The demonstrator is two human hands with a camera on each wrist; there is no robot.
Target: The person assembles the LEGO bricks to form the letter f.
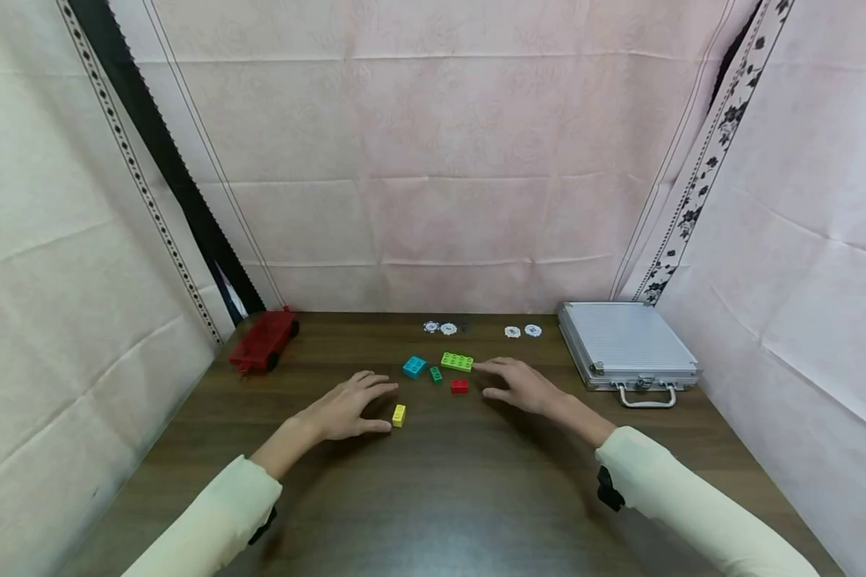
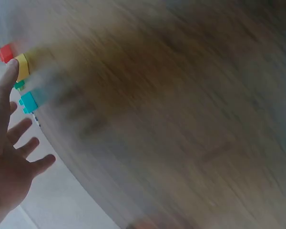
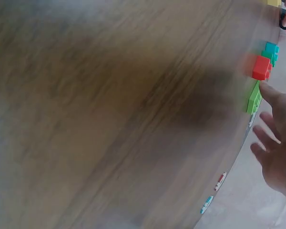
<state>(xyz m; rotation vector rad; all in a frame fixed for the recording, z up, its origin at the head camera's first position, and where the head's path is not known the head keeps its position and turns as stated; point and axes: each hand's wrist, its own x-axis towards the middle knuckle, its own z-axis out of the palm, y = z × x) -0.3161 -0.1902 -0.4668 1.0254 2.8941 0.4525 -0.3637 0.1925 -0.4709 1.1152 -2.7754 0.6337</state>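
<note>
One yellow brick, one blue brick, one dark-green brick, one red brick and one lime-green brick are scattered mid-frame on a wooden surface. Nothing is gripped: the left hand, outstretched, is held just beside the yellow brick; the right hand, well apart from the left, is poised at the lime-green brick, contact uncertain. A reach appears to be the step in hand; for a brick to be lifted, a pinch is called for. Four pale poker chips and one dark disc are lined at upper middle, with one red toy wagon parked at left and one silver case at right.
</note>
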